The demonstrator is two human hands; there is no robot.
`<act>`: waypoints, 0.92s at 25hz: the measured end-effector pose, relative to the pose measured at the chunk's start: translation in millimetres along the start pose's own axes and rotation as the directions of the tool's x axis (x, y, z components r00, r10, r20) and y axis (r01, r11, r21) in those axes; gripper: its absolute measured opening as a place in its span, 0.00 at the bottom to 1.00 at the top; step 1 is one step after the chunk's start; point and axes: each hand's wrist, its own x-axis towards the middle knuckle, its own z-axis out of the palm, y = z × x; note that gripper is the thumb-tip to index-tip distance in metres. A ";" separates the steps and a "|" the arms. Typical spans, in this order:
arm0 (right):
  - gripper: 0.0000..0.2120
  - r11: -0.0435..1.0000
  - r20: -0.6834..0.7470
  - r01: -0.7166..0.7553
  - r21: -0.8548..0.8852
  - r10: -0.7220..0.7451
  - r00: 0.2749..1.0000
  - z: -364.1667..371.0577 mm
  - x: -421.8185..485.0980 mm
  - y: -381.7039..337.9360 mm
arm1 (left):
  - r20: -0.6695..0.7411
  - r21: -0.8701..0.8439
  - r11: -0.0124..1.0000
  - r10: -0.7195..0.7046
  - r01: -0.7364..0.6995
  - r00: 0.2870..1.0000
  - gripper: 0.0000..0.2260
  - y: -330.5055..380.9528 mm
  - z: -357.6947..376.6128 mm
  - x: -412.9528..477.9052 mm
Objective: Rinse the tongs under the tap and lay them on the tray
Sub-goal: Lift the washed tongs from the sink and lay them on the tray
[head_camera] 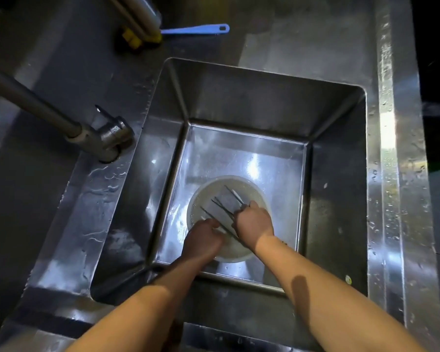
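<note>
A tap (104, 138) is being shown well to the left of the left hand (203, 236) and farther from the person, fixed on the wet steel surface (99, 189) beside the sink (335, 199). The left hand is being held low inside the sink, over the near left part of a white bowl (214, 185) that is sitting on the sink floor. Its fingers are being kept curled, but whether anything is being gripped by them cannot be told. Between the two hands and just beyond them, several thin dark tongs (221, 207) are being kept in the bowl, slanted, with their far ends pointing away to the left of the right hand (253, 223). The near ends of some are being clasped under the curled fingers of the right hand, which is being held just beside the left hand, over the bowl's right side. Far beyond both hands, a blue handle (196, 29) is being left lying on the surface.
</note>
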 end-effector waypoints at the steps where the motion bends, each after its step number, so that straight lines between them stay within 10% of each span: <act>1: 0.10 0.999 0.013 0.010 -0.052 -0.009 1.000 1.6 5.8 -2.8 | -0.012 0.040 0.999 -0.007 0.007 1.000 0.13 -6.0 3.9 5.1; 8: 0.12 0.996 0.033 0.076 -0.053 -0.075 0.997 -3.4 20.7 -9.4 | -0.072 0.163 0.986 0.032 -0.020 0.997 0.13 -20.3 22.4 16.6; 11: 0.05 0.994 0.014 0.024 0.109 -0.026 1.000 -17.2 16.0 0.4 | -0.035 -0.173 0.983 -0.072 0.065 0.997 0.13 -1.2 21.7 23.9; 14: 0.07 0.991 -0.014 -0.054 0.124 0.056 0.998 -27.9 6.4 4.9 | 0.085 -0.683 0.682 -0.279 0.260 0.956 0.18 16.4 18.4 29.4; 18: 0.08 0.977 -0.085 -0.065 0.201 0.084 0.993 -38.2 -15.6 -2.2 | 0.233 -0.931 0.267 -0.091 0.250 0.968 0.22 30.0 13.7 26.1; 23: 0.14 0.963 -0.153 0.117 0.244 -0.080 0.985 -49.8 -34.9 -11.8 | 0.112 -0.950 0.263 -0.215 0.168 0.970 0.05 43.6 9.3 26.4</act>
